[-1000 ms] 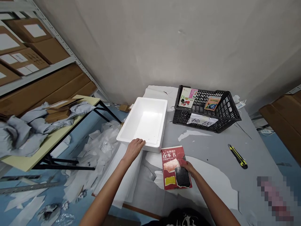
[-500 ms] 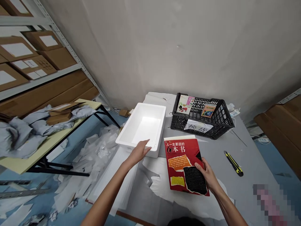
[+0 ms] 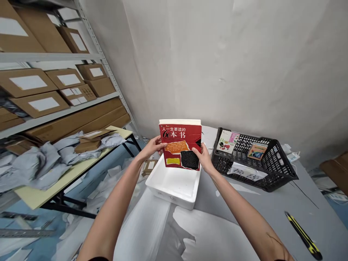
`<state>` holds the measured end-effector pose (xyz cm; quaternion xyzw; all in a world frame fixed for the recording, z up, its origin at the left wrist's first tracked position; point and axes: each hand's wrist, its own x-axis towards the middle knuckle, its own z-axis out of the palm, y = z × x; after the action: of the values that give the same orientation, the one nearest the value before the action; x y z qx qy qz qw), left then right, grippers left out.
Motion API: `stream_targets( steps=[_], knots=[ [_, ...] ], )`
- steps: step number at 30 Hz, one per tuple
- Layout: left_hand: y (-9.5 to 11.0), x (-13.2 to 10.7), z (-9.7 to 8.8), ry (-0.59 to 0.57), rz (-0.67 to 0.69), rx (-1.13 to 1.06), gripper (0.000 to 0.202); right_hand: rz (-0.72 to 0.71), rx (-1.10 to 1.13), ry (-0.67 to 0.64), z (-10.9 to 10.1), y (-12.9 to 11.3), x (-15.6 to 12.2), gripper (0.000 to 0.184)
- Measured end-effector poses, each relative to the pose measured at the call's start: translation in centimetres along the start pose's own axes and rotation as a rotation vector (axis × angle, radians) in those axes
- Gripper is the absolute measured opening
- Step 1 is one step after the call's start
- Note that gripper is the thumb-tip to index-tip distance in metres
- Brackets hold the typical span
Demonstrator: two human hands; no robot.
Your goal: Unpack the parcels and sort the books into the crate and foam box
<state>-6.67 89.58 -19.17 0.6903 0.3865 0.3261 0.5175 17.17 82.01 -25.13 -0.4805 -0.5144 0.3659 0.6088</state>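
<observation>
Red book [image 3: 180,145] clamped upright between left hand [image 3: 152,146] and right hand [image 3: 202,156], above a white foam box [image 3: 174,186] (black basket [image 3: 254,161] right of the grip holds a book [image 3: 227,141] and a second book [image 3: 257,151]).

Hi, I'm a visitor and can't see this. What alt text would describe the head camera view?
The left hand and right hand hold a red paperback book with a Chinese title upright above an open white foam box. A black plastic basket sits to the right.

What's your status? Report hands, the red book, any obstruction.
Red book held upright by left hand and right hand. White foam box just below it. Black plastic crate off right, not in the way.
</observation>
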Motion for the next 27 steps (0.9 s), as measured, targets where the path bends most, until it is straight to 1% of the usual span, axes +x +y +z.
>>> stream_targets(
  steps=[2, 4, 6, 8, 12, 15, 18, 20, 24, 27],
  knots=[
    [-2.0, 1.7, -1.1, 0.017, 0.002, 0.004, 0.054, 0.053, -0.099, -0.054, 0.7, 2.7, 2.3, 0.038],
    [-4.5, 3.3, -1.5, 0.034, -0.016, 0.014, 0.054, 0.103, -0.187, -0.09, 1.0, 5.2, 3.7, 0.042],
    [-6.9, 4.8, -1.5, 0.045, -0.039, 0.02, 0.052, 0.148, -0.25, -0.112, 0.8, 7.2, 4.7, 0.042],
    [-9.3, 6.1, -1.0, 0.043, -0.054, 0.019, 0.05, 0.2, -0.326, -0.133, 0.3, 8.8, 5.4, 0.038],
    [-13.3, 8.2, 0.6, 0.014, -0.061, 0.005, 0.05, 0.274, -0.495, -0.16, -1.3, 10.7, 6.7, 0.027],
    [-15.8, 9.2, 1.5, -0.008, -0.074, 0.01, 0.05, 0.278, -0.603, -0.195, -2.7, 11.0, 7.8, 0.03],
    [-17.9, 10.0, 1.9, -0.033, -0.106, 0.057, 0.046, 0.266, -0.691, -0.245, -3.6, 11.0, 8.8, 0.041],
    [-18.9, 10.5, 1.9, -0.042, -0.133, 0.116, 0.04, 0.27, -0.751, -0.275, -3.8, 11.2, 9.3, 0.043],
    [-19.9, 11.6, 1.9, -0.022, -0.188, 0.301, 0.028, 0.302, -0.863, -0.313, -3.1, 12.2, 9.8, 0.036],
    [-20.2, 12.3, 2.3, 0.039, -0.218, 0.492, 0.025, 0.336, -0.94, -0.315, -2.1, 13.0, 9.7, 0.03]
  ],
)
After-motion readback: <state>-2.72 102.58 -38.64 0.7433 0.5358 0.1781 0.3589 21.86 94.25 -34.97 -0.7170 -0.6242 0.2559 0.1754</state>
